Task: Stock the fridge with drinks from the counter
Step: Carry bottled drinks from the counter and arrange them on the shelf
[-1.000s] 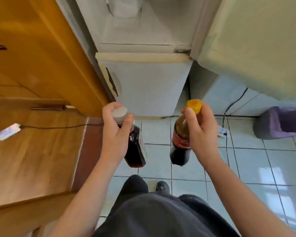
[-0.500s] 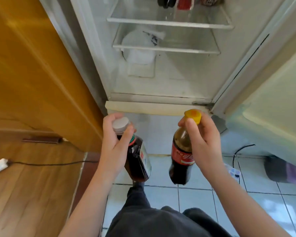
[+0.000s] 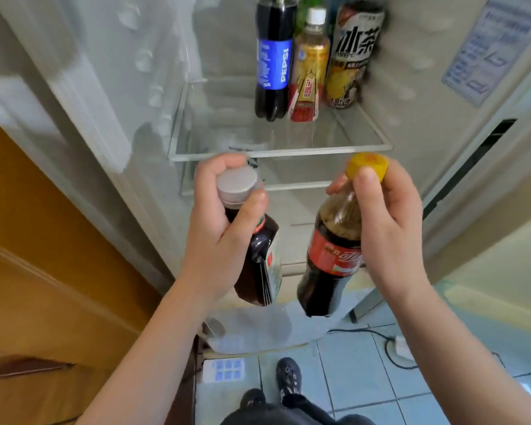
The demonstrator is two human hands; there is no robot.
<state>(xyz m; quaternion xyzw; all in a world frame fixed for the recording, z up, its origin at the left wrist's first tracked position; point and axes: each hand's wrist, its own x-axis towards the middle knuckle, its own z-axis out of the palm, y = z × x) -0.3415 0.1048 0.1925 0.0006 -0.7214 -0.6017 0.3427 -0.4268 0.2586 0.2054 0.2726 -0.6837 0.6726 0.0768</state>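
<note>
Carrying one bottle per hand, likely to save a trip. At 9 o'clock, gripped round the neck by the left hand [image 3: 218, 237]: dark bottle [image 3: 258, 265] with grey cap. At 3 o'clock, clasped just under its yellow cap by the right hand [image 3: 390, 237]: cola bottle [image 3: 328, 265]. Held short of the open fridge [image 3: 135, 87], necks up, for upright placing. At 12 o'clock on the glass shelf [image 3: 282, 153]: three drinks [image 3: 307, 72] bunched right, bare glass at 11 o'clock.
</note>
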